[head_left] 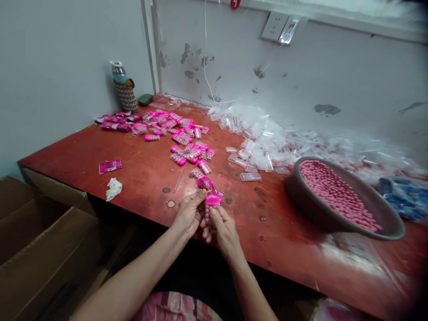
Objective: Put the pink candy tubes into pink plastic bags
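Note:
Close to the table's front edge, my left hand (191, 213) pinches a pink printed wrapper (206, 183). My right hand (224, 229) grips the lower part of a small clear box of pink candies (211, 203) with a bright pink cap. Wrapper and box overlap between my fingers; whether the box sits inside the wrapper I cannot tell. Just beyond my hands lie more capped candy boxes (192, 153), several of them in a loose heap. Another flat pink wrapper (110, 166) rests on the table to the left.
A grey bowl (294, 189) of pink candies (334, 191) stands at right beside a blue plastic packet (404, 198). Empty clear boxes (267, 142) are piled along the wall. Finished-looking dark pink packs (115, 126), a bottle (125, 91) and crumpled tissue (113, 189) lie left. Cardboard boxes (60, 249) stand below.

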The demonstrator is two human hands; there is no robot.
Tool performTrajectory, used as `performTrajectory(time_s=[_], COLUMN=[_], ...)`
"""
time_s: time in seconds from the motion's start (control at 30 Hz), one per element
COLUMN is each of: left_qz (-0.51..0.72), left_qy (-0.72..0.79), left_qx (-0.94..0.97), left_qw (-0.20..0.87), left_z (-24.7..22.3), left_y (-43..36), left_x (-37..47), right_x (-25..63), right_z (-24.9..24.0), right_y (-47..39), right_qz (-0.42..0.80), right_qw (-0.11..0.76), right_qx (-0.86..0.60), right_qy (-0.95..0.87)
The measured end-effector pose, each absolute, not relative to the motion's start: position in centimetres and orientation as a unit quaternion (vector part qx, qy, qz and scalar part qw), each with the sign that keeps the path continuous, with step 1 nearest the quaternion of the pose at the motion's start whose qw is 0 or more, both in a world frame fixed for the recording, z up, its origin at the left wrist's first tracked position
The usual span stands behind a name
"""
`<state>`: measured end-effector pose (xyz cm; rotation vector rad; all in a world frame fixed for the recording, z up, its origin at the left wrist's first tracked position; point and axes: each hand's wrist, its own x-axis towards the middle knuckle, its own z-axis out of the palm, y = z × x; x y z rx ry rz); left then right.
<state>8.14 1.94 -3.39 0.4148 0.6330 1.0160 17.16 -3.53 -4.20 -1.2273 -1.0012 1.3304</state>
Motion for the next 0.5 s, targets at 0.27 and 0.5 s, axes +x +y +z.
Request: performTrajectory(time_s=[0.27,0.5], left_qz=[0.429,0.365], left_qy=[0.317,0.314], left_qx=[0.283,0.347], left_qw=[0.797,0.805], left_z=[-3.0,-2.2], left_y=[2.3,3.0], left_x=[8.4,7.9], right_x=[17.3,17.8], right_z=[-4.7,-5.0], right_y=[-3.2,-3.2], right_qz=[0.464,0.600], right_qw=[0.521,0.541], right_qx=[-0.552,-0.451], right_qy=[-0.457,-0.381])
